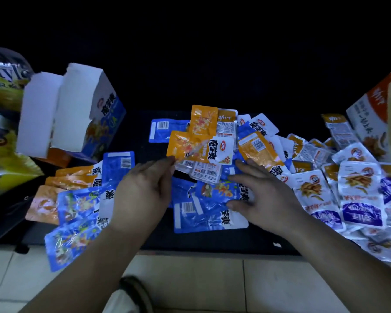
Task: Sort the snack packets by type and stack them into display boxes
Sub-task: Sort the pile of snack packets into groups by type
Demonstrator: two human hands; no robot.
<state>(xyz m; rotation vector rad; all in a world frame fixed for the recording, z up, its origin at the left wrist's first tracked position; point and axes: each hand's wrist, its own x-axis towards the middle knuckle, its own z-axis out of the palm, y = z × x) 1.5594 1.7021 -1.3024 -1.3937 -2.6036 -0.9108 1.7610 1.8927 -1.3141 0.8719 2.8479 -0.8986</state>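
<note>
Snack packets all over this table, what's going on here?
A person is sorting snack packets on a dark table. The left hand pinches the corner of an orange packet in the middle pile, while the right hand rests with spread fingers on a blue packet. Orange and blue packets lie in overlapping rows at the left, below an open blue display box. White-and-purple packets are heaped at the right.

Dim, dark surround, fisheye-warped edges.
</note>
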